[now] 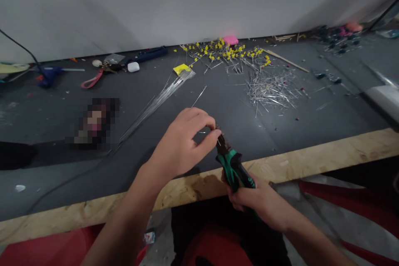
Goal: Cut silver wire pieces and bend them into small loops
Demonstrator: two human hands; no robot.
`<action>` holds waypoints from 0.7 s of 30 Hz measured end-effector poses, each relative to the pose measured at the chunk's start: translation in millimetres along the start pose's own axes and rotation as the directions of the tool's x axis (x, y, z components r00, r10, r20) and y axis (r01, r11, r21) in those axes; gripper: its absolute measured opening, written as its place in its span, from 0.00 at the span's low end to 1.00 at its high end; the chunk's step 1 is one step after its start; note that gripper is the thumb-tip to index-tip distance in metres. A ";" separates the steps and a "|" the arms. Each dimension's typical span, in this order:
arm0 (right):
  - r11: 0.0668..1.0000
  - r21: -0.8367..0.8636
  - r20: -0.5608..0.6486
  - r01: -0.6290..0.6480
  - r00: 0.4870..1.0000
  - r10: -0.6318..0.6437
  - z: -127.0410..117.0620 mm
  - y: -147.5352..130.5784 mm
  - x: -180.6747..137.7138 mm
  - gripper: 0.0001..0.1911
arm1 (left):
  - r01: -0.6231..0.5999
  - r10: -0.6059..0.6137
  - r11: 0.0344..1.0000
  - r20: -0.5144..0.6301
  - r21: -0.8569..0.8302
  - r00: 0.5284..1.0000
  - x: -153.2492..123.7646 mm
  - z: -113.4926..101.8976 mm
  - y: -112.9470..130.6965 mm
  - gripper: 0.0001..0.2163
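Note:
My right hand [249, 193] is closed around the green and black handles of a pair of pliers [232, 160], whose dark jaws point up and to the left. At those jaws, the thumb and forefinger of my left hand [195, 137] pinch a thin piece of wire [202, 132]; much of it is hidden by the fingers. Beyond my left hand a single short wire [199, 96] lies on the dark tabletop. A bundle of long straight wires [156, 103] stretches diagonally to its left, with a yellow tag [181, 69] at the far end.
Short cut wires [271, 89] lie in a heap at right, below many yellow-tipped wires [230, 52] along the wall. Keys with a pink strap [92, 80], a white case [133, 67] and a blurred-out object [93, 124] are at left. The table's wooden edge [311, 149] runs in front.

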State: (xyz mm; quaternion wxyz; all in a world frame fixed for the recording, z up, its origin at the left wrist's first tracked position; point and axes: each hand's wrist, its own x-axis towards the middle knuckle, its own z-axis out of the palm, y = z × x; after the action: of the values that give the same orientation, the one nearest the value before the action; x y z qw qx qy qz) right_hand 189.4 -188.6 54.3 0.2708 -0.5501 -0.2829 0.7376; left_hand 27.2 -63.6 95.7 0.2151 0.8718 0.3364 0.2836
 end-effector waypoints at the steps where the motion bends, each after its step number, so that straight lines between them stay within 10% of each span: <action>1: 1.000 -0.021 -0.005 0.005 1.000 -0.006 1.4 -0.4 0.2 0.08 | 0.034 -0.034 0.999 -0.016 -0.022 0.999 0.0 1.5 1.0 0.02; 9: 0.995 0.095 0.019 0.007 1.000 -0.008 9.4 -0.6 2.3 0.10 | 0.300 -0.336 0.928 -0.144 -0.221 0.931 -3.0 15.5 0.3 0.07; 21: 0.978 0.207 0.079 -0.012 0.997 -0.004 15.8 6.3 1.5 0.13 | 0.085 -0.103 0.995 -0.461 -0.060 0.881 -15.7 45.3 3.4 0.08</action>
State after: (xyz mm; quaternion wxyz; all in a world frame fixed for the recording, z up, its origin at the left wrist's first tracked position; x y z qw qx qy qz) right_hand 173.3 -193.8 52.5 0.3137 -0.4897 -0.2140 0.7848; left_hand 48.1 -85.3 58.4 0.1587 0.7572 0.4145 0.4792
